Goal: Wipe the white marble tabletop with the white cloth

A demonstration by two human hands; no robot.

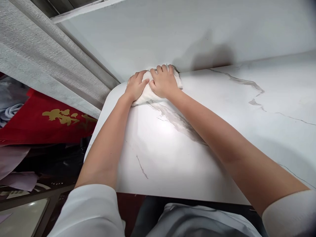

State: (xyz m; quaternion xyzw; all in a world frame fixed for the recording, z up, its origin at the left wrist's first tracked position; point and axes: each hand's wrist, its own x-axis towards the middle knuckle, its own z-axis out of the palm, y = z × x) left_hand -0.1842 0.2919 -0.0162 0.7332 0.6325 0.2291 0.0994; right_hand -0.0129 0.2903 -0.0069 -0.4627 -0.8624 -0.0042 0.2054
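Observation:
A folded white cloth point(148, 95) lies at the far left end of a white marble-patterned tabletop point(158, 164), close to the wall behind it. My left hand point(135, 86) grips its left side, thumb pointing inward over the top. Beside it, my right hand point(164, 81) presses on the right part, with its fingers over the far edge of the cloth. Both thumbs nearly meet in the middle. The undersides of the fingers and the bottom of the cloth are hidden.
A pale wall panel point(148, 39) borders the table's far edge. Grey curtain-like fabric point(54, 62) hangs at the left. Below it are a red cloth with gold markings point(49, 121) and pale lilac fabric point(18, 181). The table's left corner is rounded.

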